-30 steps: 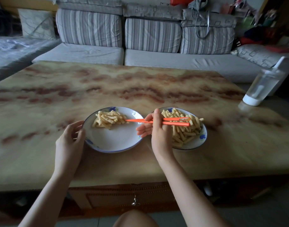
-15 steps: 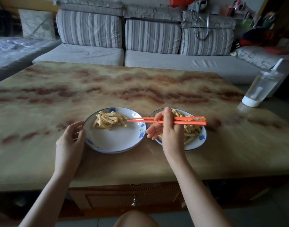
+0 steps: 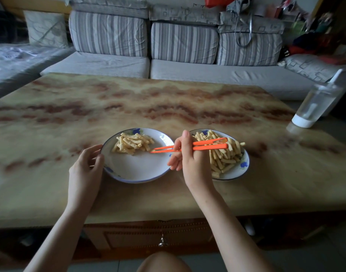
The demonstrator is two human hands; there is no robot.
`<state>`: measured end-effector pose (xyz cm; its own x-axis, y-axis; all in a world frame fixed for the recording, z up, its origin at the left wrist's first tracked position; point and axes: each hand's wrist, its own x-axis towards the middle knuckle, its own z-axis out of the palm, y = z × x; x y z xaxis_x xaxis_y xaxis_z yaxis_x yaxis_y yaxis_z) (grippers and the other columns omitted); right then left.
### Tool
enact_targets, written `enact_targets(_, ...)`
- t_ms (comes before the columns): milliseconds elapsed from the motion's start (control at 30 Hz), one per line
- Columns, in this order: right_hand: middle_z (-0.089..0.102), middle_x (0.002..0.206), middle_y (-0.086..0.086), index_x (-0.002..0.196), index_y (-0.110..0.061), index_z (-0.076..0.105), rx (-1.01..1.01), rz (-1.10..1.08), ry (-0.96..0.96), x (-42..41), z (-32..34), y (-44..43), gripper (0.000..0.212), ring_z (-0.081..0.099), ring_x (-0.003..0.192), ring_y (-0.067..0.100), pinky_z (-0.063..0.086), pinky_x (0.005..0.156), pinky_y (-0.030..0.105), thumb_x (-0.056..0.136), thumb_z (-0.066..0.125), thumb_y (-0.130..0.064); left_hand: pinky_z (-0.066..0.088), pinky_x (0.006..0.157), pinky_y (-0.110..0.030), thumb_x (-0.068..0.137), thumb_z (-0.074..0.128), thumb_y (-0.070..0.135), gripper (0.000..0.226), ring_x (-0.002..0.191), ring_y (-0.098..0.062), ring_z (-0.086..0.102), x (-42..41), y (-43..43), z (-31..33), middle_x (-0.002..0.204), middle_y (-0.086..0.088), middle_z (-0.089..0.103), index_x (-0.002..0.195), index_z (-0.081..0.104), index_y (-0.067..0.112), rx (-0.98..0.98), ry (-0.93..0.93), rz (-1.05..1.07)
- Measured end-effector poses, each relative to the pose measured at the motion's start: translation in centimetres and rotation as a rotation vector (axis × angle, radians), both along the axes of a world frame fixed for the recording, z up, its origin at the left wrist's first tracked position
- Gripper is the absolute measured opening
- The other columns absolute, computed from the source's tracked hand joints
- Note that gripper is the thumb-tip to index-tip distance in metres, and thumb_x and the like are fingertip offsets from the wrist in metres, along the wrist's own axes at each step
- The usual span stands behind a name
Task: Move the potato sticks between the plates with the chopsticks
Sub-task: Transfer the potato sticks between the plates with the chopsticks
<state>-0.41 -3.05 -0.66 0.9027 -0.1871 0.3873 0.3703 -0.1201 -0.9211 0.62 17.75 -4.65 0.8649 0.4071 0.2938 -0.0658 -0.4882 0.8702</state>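
Hands are both busy at the near middle of the desk (image 3: 168,103). The left hand (image 3: 85,169) comes in from 7 o'clock with the forearm straight. Its curved fingers and thumb hold the rim of the left plate (image 3: 136,169) at about 9 o'clock of that plate. The right hand (image 3: 189,160) comes in from 5 o'clock with the wrist bent toward the left. It hangs above the gap between the two plates and covers the 9 o'clock side of the right plate (image 3: 244,163). This hand grips the orange chopsticks (image 3: 207,144): the index finger is raised along them and the other fingers are curled below.

The chopsticks lie almost level and point to 9 o'clock. Their rear ends are over the right plate, and their tips are close together at the 4 o'clock edge of the small pile of potato sticks (image 3: 132,143). It cannot be told if a stick is pinched between the tips. This small pile sits in the 12 o'clock part of the left plate. The bigger pile (image 3: 223,158) fills the right plate, which stands just beside the left plate at its 3 o'clock.

A clear bottle (image 3: 315,103) stands near the desk's edge at 2 o'clock, well apart from the plates. A striped sofa (image 3: 187,46) is behind the desk at 12 o'clock.
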Motion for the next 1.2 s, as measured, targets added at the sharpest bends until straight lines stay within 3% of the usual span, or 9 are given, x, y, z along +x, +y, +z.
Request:
enact_targets(233,0.056,0.047,0.022,0.062,-0.011,0.049,0.118,-0.089,0.016,-1.1,1.4,-2.1,0.046,0.050,0.036,0.023,0.038,0.038,0.020,0.102,0.034,-0.029,0.034,0.076,-0.014,0.093,0.053,0.014,0.030,0.091,-0.003,0.052,0.0,0.0,-0.1,0.107,0.006,0.062,0.122,0.062,0.016,-0.011,0.001,0.002)
enact_targets(333,0.056,0.043,0.016,0.063,-0.008,0.048,0.164,-0.147,-0.002,-1.8,2.0,-3.7,0.048,0.050,0.034,0.023,0.039,0.039,0.024,0.103,0.032,-0.029,0.033,0.076,-0.013,0.093,0.053,0.014,0.030,0.091,-0.004,0.052,0.0,0.1,-0.1,0.110,0.003,0.064,0.122,0.062,0.015,-0.004,-0.001,0.000)
enact_targets(500,0.054,0.039,0.011,0.066,-0.007,0.047,0.224,-0.246,-0.045,-2.7,3.0,-6.2,0.046,0.049,0.033,0.022,0.039,0.036,0.019,0.104,0.029,-0.026,0.034,0.077,-0.017,0.093,0.053,0.013,0.030,0.092,-0.005,0.053,0.0,0.0,-0.1,0.114,0.000,0.065,0.122,0.062,0.014,-0.001,-0.001,0.002)
enact_targets(867,0.058,0.043,0.008,0.065,-0.011,0.048,0.162,-0.551,-0.082,-2.7,2.9,-10.3,0.046,0.054,0.036,0.020,0.037,0.035,0.021,0.103,0.032,-0.032,0.035,0.078,-0.018,0.093,0.053,0.013,0.030,0.093,-0.006,0.053,-0.1,0.0,0.0,0.116,-0.003,0.065,0.122,0.062,0.015,0.001,0.002,0.000)
enact_targets(1200,0.047,0.038,0.006,0.067,-0.009,0.046,0.259,-0.433,-0.149,-3.1,3.8,-8.4,0.042,0.042,0.032,0.019,0.031,0.036,0.018,0.103,0.032,-0.024,0.034,0.076,-0.016,0.093,0.053,0.013,0.031,0.092,-0.007,0.053,-0.1,0.0,0.0,0.115,-0.004,0.066,0.122,0.062,0.014,0.000,0.001,-0.006)
